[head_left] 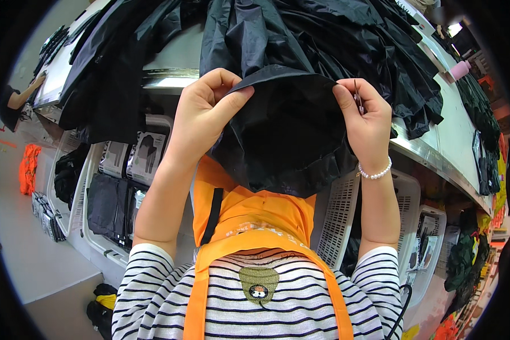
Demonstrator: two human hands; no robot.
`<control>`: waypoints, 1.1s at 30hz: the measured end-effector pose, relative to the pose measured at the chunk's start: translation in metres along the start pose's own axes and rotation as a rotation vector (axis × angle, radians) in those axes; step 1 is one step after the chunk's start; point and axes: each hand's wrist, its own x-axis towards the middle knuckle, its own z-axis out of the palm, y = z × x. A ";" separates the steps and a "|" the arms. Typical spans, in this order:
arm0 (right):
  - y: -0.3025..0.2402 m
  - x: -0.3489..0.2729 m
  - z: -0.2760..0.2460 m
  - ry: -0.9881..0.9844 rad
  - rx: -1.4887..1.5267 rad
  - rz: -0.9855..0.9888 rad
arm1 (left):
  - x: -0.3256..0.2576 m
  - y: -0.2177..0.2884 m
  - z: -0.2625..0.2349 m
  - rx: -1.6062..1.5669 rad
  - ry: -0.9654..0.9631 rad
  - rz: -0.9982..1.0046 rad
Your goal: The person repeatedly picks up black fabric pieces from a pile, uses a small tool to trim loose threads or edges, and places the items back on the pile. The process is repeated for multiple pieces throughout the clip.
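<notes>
Left hand [209, 105] is closed, thumb over fingers, on one side of the black garment's [289, 133] rim. Right hand [365, 110] pinches the opposite side, with apparent snips [358, 97] among its fingers. The opening hangs between both hands, before the bench [433, 161]. Risk: a careless wrist turn could nick the cloth; a slack pinch could drop the rim.

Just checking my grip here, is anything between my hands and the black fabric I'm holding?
Nothing visible. The left hand and right hand both pinch the black fabric by its rim; the slim metal tool in the right hand sits beside that pinch.
</notes>
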 end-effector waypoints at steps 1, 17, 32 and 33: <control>0.003 -0.002 -0.001 0.004 0.005 0.022 | -0.001 0.001 0.000 0.023 -0.014 -0.009; 0.008 -0.008 -0.016 -0.005 0.200 0.319 | -0.061 0.017 -0.045 0.930 -0.254 -0.207; -0.006 -0.011 0.012 -0.114 0.342 0.124 | 0.041 0.003 0.038 0.441 -0.355 0.363; -0.002 -0.018 0.008 -0.115 0.285 0.156 | 0.044 0.000 0.043 0.394 -0.288 0.315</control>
